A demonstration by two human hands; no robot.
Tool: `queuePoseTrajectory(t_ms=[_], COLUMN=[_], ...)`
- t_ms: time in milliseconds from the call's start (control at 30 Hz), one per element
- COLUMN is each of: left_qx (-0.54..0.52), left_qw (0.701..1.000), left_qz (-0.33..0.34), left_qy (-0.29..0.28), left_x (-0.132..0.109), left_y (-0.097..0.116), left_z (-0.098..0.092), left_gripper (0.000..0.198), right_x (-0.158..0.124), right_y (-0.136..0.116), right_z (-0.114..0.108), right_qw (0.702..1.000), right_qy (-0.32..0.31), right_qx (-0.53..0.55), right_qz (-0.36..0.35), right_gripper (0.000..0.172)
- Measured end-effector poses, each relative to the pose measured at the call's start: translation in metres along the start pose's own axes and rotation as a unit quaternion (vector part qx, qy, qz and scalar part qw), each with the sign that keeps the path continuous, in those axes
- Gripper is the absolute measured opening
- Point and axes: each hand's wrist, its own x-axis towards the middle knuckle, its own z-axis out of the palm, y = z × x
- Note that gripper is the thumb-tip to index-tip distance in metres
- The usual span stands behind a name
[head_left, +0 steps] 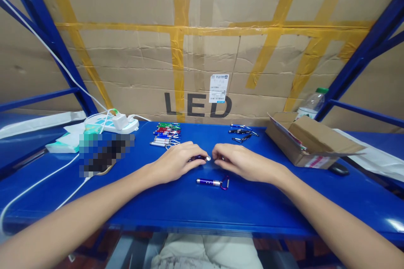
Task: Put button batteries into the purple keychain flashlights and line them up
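My left hand (179, 160) lies on the blue table (202, 206) with its fingers curled round a small dark-blue keychain flashlight (202, 158), whose silver tip sticks out to the right. My right hand (240, 160) rests just right of it, fingers pinched together near that tip; what they hold is hidden. A purple keychain flashlight (212, 182) with a carabiner clip lies loose on the table just in front of both hands.
A pile of coloured mini flashlights (166, 133) lies at the back left of centre, several dark ones (241, 132) at the back right. An open cardboard box (311, 143) and a plastic bottle (312, 104) stand right. A power strip (110, 124) with white cables sits left.
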Motion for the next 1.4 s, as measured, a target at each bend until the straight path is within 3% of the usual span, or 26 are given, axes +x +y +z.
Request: queuePoseTrajectory(t_ms=[167, 667, 933, 1267, 1400], left_qx=[0.009, 0.018, 0.004, 0.002, -0.016], left_qw=[1.0, 1.0, 1.0, 0.999, 0.998], left_qz=[0.007, 0.008, -0.005, -0.033, -0.046], left_qy=[0.001, 0.0, 0.007, 0.037, 0.044], left_x=[-0.001, 0.0, -0.001, 0.0, -0.002], left_y=[0.001, 0.0, 0.0, 0.003, 0.002], left_z=[0.001, 0.001, 0.001, 0.0, 0.001], left_gripper=[0.021, 0.018, 0.022, 0.022, 0.038], right_x=[0.002, 0.005, 0.002, 0.002, 0.001], right_y=[-0.005, -0.002, 0.011, 0.011, 0.011], right_z=[0.004, 0.01, 0.0, -0.002, -0.007], right_qw=[0.996, 0.993, 0.993, 0.981, 0.959], right_qy=[0.083, 0.094, 0.106, 0.015, 0.0], right_qx=[0.028, 0.018, -0.044, -0.172, -0.25], right_qz=[-0.029, -0.076, -0.01, 0.084, 0.136], right_gripper=[0.01, 0.009, 0.009, 0.014, 0.018])
